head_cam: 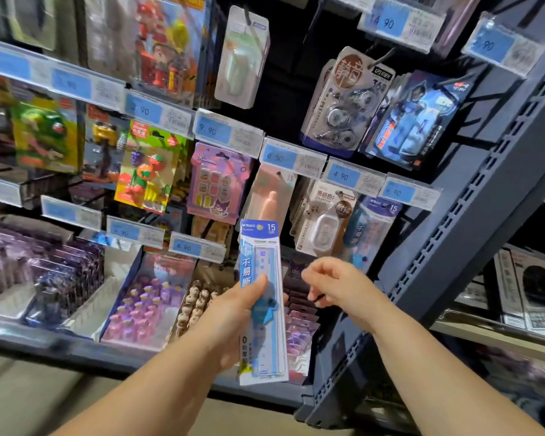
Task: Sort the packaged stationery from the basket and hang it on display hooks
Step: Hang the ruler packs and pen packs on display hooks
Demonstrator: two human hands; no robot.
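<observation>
My left hand (233, 313) grips a packaged blue 15 cm ruler (260, 247) upright in front of the display wall, thumb across its front. My right hand (337, 283) hovers just right of it with fingers loosely curled and nothing in them. A matching pack of rulers (375, 228) hangs on a hook to the upper right, under a 4.90 price tag (405, 191). The basket is out of view.
Packaged erasers, correction tapes (337, 102) and toys hang on hooks across the wall. Trays of purple items (145, 297) sit on the lower shelf. A dark blue slotted upright (472, 196) runs diagonally at the right, with another shelf beyond it.
</observation>
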